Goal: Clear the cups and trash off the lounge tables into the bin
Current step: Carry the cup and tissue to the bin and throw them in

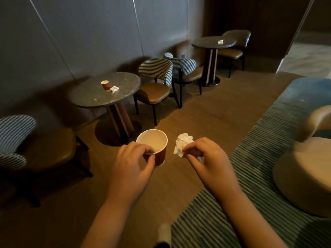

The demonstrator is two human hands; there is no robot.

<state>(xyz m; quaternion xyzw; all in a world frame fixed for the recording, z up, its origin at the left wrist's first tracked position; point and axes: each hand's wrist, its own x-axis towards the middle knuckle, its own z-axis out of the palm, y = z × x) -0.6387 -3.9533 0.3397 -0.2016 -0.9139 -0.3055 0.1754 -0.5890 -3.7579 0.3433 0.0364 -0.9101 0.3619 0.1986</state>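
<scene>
**Cup and tissue in hand, bin not in sight**

You are carrying the first load. The red paper cup (154, 149) is upright and looks empty. Your left hand (132, 163) grasps it, thumb on the near wall and fingers curled over the rim. Your right hand (207, 158) pinches a crumpled white tissue (183, 143) between thumb and fingertips. Both items hang in the air over the bare floor, on your side of the near round table (93, 98) and in front of its pedestal.

On that table a second red cup (105, 85) stands upright toward the back, with another crumpled tissue (114, 89) touching or just beside it. Just right of the table is a check-backed chair (155, 77). Well beyond it, along the same wall, a far round table (202, 44) holds one more white wad (220, 42). A striped rug (232, 203) lies well to the right of the near table.

As I read it, you are in the carry step. One set is collected and two tables are not yet cleared. No bin shows anywhere in this view, so you must first find it, most likely by turning away from the near table. Keep the cup level in case dregs remain. Both hands are full, so drop this load before you come back for the near table's cup and tissue. Or tuck the tissue into the cup to free your right hand.
</scene>
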